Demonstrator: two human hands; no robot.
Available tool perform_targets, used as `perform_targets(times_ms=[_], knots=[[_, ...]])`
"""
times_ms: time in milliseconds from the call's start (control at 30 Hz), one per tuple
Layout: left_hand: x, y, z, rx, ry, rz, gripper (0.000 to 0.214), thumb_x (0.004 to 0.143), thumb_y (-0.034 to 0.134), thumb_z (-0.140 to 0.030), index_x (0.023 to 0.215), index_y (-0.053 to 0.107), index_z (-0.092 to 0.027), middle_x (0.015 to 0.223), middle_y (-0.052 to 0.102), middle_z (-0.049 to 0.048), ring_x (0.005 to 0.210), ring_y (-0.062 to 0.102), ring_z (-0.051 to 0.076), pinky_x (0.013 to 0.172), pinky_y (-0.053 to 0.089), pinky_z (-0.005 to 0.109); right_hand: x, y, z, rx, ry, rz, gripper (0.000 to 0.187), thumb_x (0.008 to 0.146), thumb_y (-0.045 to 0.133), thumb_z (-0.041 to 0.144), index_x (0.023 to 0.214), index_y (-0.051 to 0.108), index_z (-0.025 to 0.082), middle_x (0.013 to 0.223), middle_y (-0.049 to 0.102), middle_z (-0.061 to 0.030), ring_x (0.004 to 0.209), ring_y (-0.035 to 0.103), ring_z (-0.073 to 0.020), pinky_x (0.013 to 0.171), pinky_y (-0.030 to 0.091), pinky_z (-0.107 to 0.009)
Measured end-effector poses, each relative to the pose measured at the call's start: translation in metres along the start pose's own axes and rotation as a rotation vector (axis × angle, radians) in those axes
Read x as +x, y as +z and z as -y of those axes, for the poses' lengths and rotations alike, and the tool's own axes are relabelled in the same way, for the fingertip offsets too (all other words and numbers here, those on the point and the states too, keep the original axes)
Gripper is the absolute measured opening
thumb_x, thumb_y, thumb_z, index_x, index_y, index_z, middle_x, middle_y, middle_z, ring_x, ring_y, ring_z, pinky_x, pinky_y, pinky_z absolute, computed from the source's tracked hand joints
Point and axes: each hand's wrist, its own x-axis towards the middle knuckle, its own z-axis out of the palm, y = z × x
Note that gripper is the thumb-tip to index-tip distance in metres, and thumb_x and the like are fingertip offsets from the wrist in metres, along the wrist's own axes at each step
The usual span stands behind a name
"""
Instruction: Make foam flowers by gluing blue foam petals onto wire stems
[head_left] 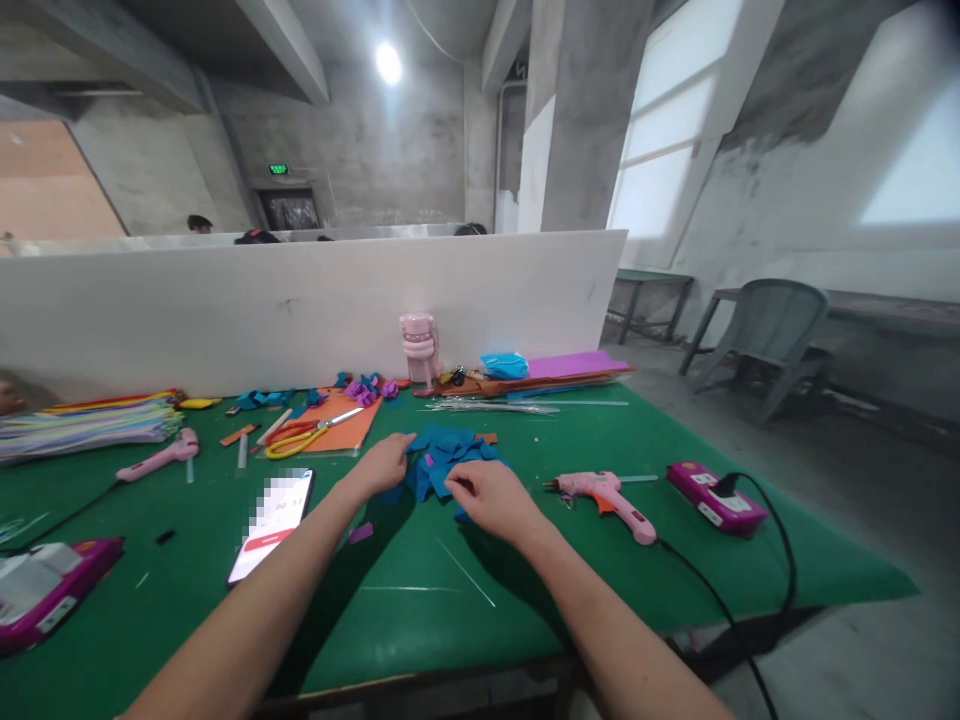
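Observation:
A loose pile of blue felt pieces (448,455) lies in the middle of the green table (420,620). My left hand (384,465) rests at the pile's left edge, its fingers curled onto a blue piece. My right hand (491,498) sits at the pile's near right side with thumb and fingers pinched together on the blue felt; what exactly is between them is hard to make out. A small purple scrap (361,533) lies on the table below my left wrist.
A phone (271,524) lies left of my arms. A pink glue gun (602,497) and pink power strip (716,496) lie right, their black cable running off the front edge. Scissors (309,434) on orange sheet, another glue gun (159,457), stacked coloured sheets (82,420), pink bottle (420,348), white partition (300,300) behind.

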Motion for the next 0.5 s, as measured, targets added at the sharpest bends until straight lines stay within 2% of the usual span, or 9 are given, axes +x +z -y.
perform_targets(times_ms=[200, 367, 500], knots=[[-0.030, -0.003, 0.013, 0.020, -0.029, 0.050, 0.046, 0.077, 0.037, -0.011, 0.121, 0.051, -0.017, 0.123, 0.055, 0.0103, 0.111, 0.052, 0.019, 0.093, 0.038, 0.026, -0.002, -0.001, 0.001, 0.002, 0.012, 0.011, 0.023, 0.084, 0.045, 0.028, 0.073, 0.063, 0.019, 0.073, 0.065, -0.0016, 0.065, 0.054, -0.0116, 0.060, 0.031, -0.021], [-0.041, 0.000, 0.006, 0.016, -0.089, 0.057, 0.047, 0.074, 0.044, -0.011, 0.119, 0.052, -0.019, 0.119, 0.058, 0.0114, 0.107, 0.054, 0.021, 0.091, 0.039, 0.029, -0.002, 0.003, 0.008, 0.014, -0.019, 0.035, 0.022, 0.084, 0.045, 0.028, 0.074, 0.063, 0.019, 0.073, 0.065, -0.0015, 0.065, 0.054, -0.0118, 0.059, 0.031, -0.021], [-0.043, -0.011, 0.000, -0.023, -0.012, 0.068, 0.046, 0.075, 0.039, -0.011, 0.119, 0.052, -0.019, 0.123, 0.056, 0.0074, 0.111, 0.051, 0.017, 0.093, 0.038, 0.025, -0.001, 0.006, 0.015, 0.019, -0.063, 0.058, 0.022, 0.084, 0.045, 0.026, 0.076, 0.064, 0.019, 0.076, 0.066, -0.0022, 0.067, 0.055, -0.0124, 0.061, 0.032, -0.021]])
